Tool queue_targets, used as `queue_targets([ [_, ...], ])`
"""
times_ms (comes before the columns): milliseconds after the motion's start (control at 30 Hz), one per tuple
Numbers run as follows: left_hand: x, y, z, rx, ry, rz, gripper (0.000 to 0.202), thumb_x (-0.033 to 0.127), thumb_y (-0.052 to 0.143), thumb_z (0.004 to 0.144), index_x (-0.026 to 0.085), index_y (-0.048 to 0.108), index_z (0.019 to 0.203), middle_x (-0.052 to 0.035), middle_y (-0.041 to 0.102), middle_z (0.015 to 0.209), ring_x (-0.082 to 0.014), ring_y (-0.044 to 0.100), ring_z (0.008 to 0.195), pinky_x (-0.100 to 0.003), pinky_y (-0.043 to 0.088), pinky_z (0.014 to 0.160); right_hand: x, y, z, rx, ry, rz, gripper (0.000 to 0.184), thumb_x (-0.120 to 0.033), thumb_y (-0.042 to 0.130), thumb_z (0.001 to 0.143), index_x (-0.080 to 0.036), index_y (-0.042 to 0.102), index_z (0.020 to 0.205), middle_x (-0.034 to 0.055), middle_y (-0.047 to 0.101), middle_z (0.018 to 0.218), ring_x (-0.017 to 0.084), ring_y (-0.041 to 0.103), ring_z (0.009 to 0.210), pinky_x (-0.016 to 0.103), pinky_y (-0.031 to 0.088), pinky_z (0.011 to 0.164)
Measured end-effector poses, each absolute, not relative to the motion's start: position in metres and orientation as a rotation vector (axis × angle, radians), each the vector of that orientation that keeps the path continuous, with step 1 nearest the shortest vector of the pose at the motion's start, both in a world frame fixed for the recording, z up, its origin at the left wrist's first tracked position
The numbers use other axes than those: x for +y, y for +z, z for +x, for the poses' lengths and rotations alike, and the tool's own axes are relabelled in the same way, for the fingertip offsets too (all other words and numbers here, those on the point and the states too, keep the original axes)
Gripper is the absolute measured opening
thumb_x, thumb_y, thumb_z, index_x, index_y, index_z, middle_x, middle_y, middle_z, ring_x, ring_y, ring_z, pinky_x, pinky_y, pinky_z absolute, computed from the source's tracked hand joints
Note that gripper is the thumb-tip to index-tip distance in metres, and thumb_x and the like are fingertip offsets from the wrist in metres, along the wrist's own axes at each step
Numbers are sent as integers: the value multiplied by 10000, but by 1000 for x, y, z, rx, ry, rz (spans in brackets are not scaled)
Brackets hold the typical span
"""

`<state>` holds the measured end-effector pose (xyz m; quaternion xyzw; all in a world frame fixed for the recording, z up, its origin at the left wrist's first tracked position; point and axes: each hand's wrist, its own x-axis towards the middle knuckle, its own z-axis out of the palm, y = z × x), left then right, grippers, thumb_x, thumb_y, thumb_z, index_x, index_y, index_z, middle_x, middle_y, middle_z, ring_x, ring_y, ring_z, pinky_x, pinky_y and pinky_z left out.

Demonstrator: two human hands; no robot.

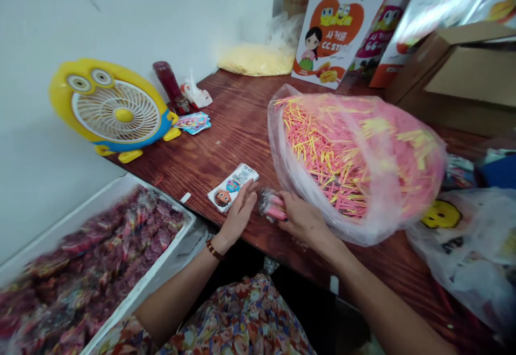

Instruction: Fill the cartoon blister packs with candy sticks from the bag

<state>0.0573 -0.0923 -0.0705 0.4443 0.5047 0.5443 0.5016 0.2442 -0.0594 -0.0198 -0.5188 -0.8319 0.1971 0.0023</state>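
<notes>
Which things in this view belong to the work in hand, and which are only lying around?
Seem to belong:
small pink bundle, in the right hand
white printed cards, at the left hand
bag of pink and yellow sticks
tub of wrapped packets, probably

Probably just lying around:
yellow fan
dark red bottle
CC STICK box

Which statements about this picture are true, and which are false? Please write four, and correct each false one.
1. The right hand holds a small pink bundle. True.
2. The left hand grips the yellow fan. False: the left hand is open beside the printed white pack.
3. The yellow fan stands to the left of the plastic bag. True.
4. The sticks in the plastic bag are blue and green. False: the sticks are pink and yellow.
</notes>
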Motion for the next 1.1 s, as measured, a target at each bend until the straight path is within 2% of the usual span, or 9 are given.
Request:
queue_targets([
  [100, -111, -54, 40, 1346, 1276, 919, 462, 483, 656, 856, 197, 599, 1213, -101, 674, 1204, -213, 652, 1076, -336, 494, 949, -57, -16, 252, -2327, 897, -1571, 545, -355, 664, 800, -165, 465, 1271, 91, 689, 1114, 236, 674, 940, 311, 501, 772],
  [200, -142, -32, 25, 1157, 987, 674, 458, 565, 623, 852, 164, 634, 1073, -75, 703, 872, -160, 665, 697, -293, 506, 687, -65, -12, 250, -2278, 932, -1436, 597, -427, 646, 808, -176, 449, 1312, 87, 699, 1114, 238, 688, 913, 311, 522, 741],
  [267, -158, -21, 18, 857, 865, 456, 557, 654, 575, 841, 200, 600, 1162, -96, 702, 975, -195, 692, 796, -336, 513, 731, -73, -12, 243, -2396, 757, -1332, 586, -418, 606, 832, -202, 437, 1350, 95, 700, 1144, 255, 699, 909, 320, 522, 694],
  [367, -168, -14, 5, 616, 758, 277, 680, 757, 506, 805, 193, 610, 1169, -130, 659, 1168, -270, 666, 1011, -501, 469, 919, -82, -16, 226, -2606, 392, -926, 535, -320, 546, 854, -191, 441, 1362, 126, 686, 1191, 274, 689, 949, 346, 519, 709],
  [467, -175, -15, -13, 617, 800, 162, 692, 756, 524, 794, 179, 637, 1158, -113, 667, 1152, -265, 645, 1016, -573, 381, 1019, -89, -17, 202, -2682, 67, -465, 499, -171, 477, 840, -183, 467, 1338, 124, 695, 1177, 282, 663, 980, 392, 496, 802],
  [567, -191, -13, -30, 665, 935, 45, 642, 727, 644, 726, 221, 649, 1121, -55, 689, 1069, -268, 648, 988, -619, 381, 1008, -95, -14, 174, -2677, -120, -172, 508, -59, 421, 804, -184, 507, 1289, 110, 715, 1134, 280, 639, 938, 420, 453, 828],
  [767, -244, 1, -60, 912, 1194, 28, 449, 268, 836, 694, 215, 670, 1108, -23, 686, 1004, -163, 650, 859, -381, 516, 844, -111, -16, 106, -2682, -93, 88, 418, -50, 442, 855, -159, 542, 1246, 101, 711, 1149, 275, 597, 978, 421, 407, 864],
  [967, -273, 5, -96, 1138, 1574, -7, 399, 186, 804, 681, 192, 702, 1067, -46, 708, 974, -160, 660, 806, -327, 530, 786, -124, -21, 22, -2678, 27, 212, 419, -93, 485, 915, -139, 505, 1331, 115, 649, 1301, 277, 554, 1137, 451, 387, 939],
  [1100, -287, 6, -156, 1427, 1692, 45, 499, 144, 809, 616, 172, 705, 1103, -75, 737, 1029, -177, 679, 844, -307, 531, 825, -129, -27, -24, -2682, 104, 167, 518, -188, 550, 901, -122, 462, 1407, 164, 542, 1434, 333, 426, 1329, 559, 272, 1078],
])
